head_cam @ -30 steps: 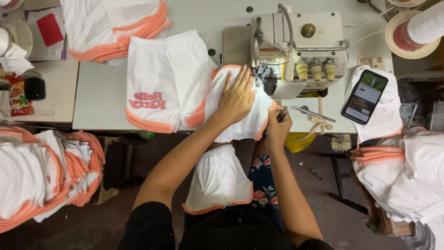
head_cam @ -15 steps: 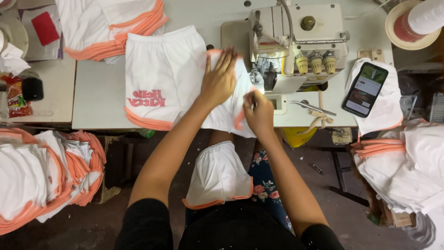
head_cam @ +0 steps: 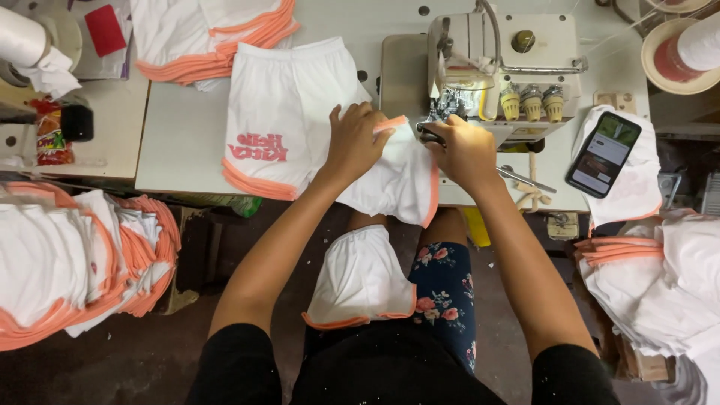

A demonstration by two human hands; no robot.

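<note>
While hands [head_cam: 356, 142] press shorts [head_cam: 397, 180], needle seemingly near.

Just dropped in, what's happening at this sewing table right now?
A person is feeding a white garment with orange trim into the sewing machine. The left hand presses the cloth flat on the table; the right hand guides it at the needle. A printed pair of shorts lies alongside.
</note>
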